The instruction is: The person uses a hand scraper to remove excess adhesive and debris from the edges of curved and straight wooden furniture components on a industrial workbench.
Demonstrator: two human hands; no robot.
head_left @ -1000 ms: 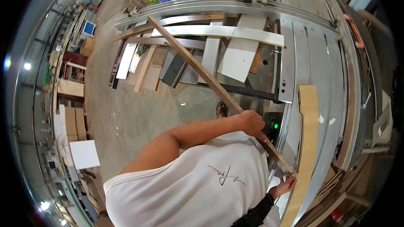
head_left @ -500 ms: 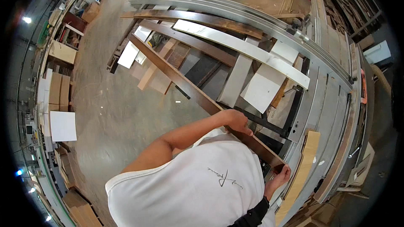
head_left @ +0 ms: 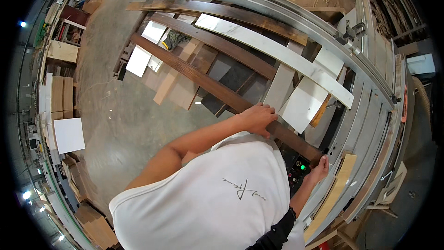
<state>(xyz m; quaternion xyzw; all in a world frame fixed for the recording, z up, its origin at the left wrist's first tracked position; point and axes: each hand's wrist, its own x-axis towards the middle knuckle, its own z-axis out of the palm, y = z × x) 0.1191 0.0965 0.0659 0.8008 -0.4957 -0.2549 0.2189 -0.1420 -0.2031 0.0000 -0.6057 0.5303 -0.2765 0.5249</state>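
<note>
A long dark brown board (head_left: 185, 70) lies slantwise across the machine's frame, its broad face turned up. My left hand (head_left: 255, 117) grips it toward its near end, with the fingers over the far edge and the thumb by the near edge. At the board's near right end, my right hand (head_left: 318, 170) is closed round the corner. Just beyond it lie a second brown board (head_left: 217, 46) and a white marble-patterned board (head_left: 277, 55). Below the held board, a black control panel (head_left: 296, 170) with a lit green button shows beside my body.
A metal rail (head_left: 277, 11) runs along the far side, with another brown board (head_left: 231, 14) near it. White panels (head_left: 300, 109) and wood offcuts lie on the frame. On the right, a yellowish strip (head_left: 330, 199) rests on the metal table. Stacked panels (head_left: 60, 97) line the left.
The held board has tilted from nearly on edge to broad face up, and shifted away from me. Both hands moved with it, and the control panel has come into fuller view.
</note>
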